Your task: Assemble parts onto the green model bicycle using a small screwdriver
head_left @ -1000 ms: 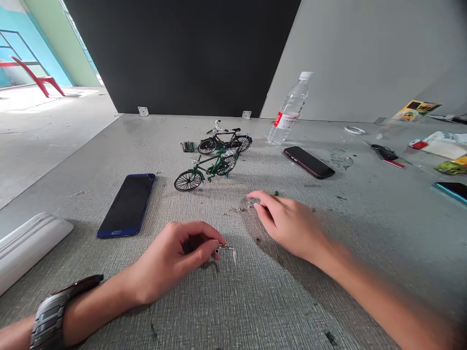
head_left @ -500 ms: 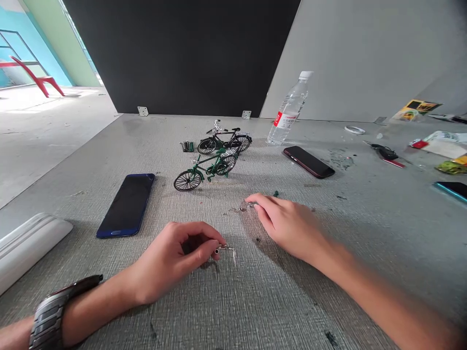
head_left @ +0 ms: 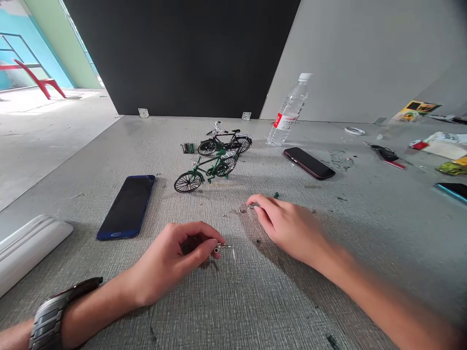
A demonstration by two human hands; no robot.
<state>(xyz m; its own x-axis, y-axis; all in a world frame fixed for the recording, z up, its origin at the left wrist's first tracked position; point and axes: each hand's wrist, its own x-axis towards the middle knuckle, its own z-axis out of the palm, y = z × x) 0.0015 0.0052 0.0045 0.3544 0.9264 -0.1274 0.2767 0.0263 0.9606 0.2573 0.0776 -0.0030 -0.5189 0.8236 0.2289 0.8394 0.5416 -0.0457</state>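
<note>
My left hand [head_left: 186, 250] pinches a small silver model-bicycle handlebar [head_left: 228, 246] between thumb and forefinger, just over the table; its bent end points toward me. My right hand [head_left: 282, 218] rests lower right of the bicycles, thumb and forefinger closed at a tiny silver part [head_left: 251, 206], whose exact kind is hidden. Small loose silver bits [head_left: 239, 211] lie beside those fingertips. Behind my right hand is a little green piece [head_left: 276, 195]. A green model bicycle [head_left: 209, 167] stands before a black model bicycle [head_left: 229, 142].
A blue phone [head_left: 126, 206] lies to the left, a dark red-edged phone [head_left: 309, 163] to the right. A water bottle [head_left: 288, 112] stands at the back. Several small dark and green pieces [head_left: 187, 148] sit near the bicycles. Keys [head_left: 385, 152] and wrappers [head_left: 441, 145] lie far right.
The view has tipped very slightly. Both hands stay in nearly the same places, with the handlebar still in my left fingers.
</note>
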